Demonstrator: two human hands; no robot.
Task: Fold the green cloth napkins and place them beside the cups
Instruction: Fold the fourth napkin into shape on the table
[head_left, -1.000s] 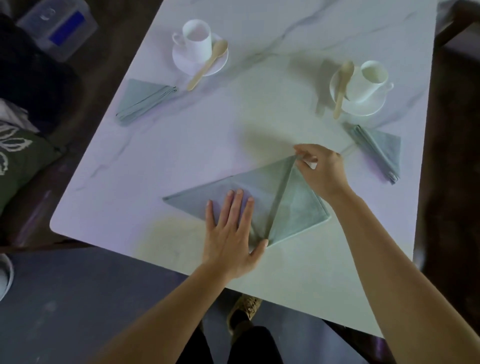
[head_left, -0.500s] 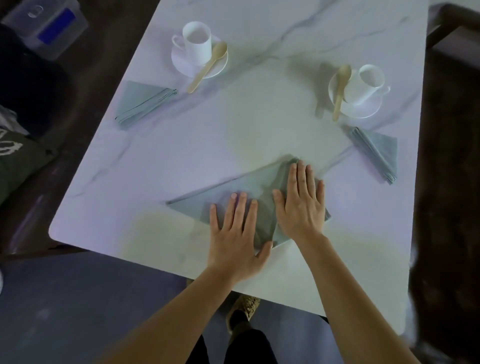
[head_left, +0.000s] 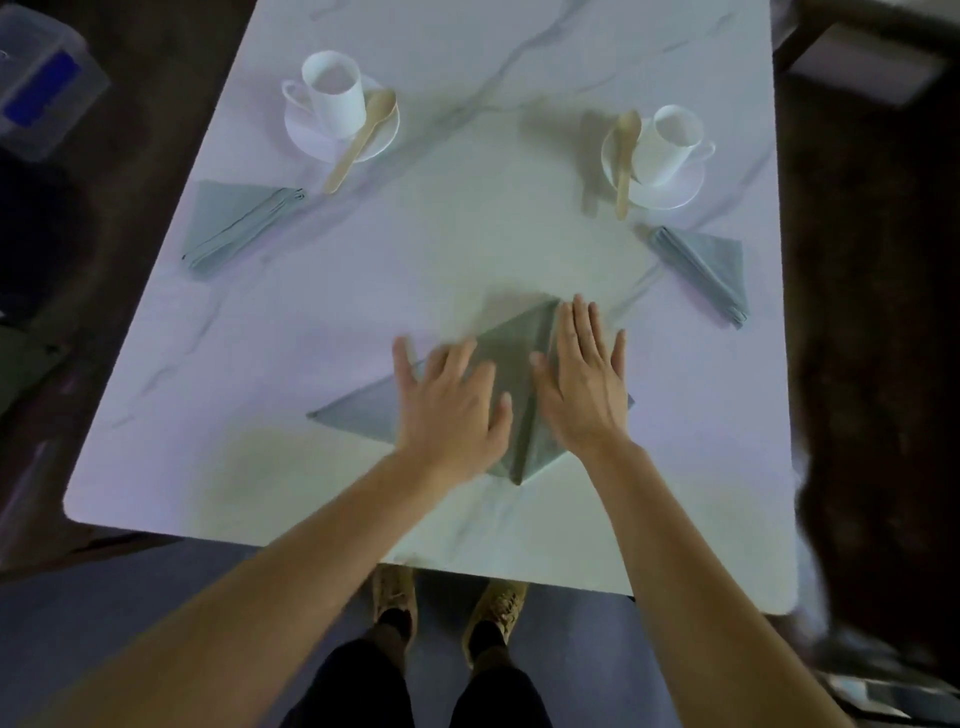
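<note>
Napkin (head_left: 511, 364), green and half-folded, lies on the white marble worktop (head_left: 363, 312) near our edge, with one long point reaching left. We have both hands flat on it.

Left hand (head_left: 449, 405): fingers straight and spread, palm down on the cloth's left part, gripping nothing. Its outline is slightly blurred.

Right hand (head_left: 584, 384): fingers straight, pressing the right flap, thumb beside the centre crease, gripping nothing.

Farther back, we note two finished pieces. The left folded napkin (head_left: 234, 223) lies near the left cup (head_left: 335, 93). The right folded napkin (head_left: 711, 265) lies just in front of the right cup (head_left: 670, 143).

Each cup stands on a saucer, left saucer (head_left: 306, 135) and right saucer (head_left: 670, 197). The left spoon (head_left: 361, 140) and right spoon (head_left: 625, 161), both wooden, lie over the saucer rims with handles toward us.
</note>
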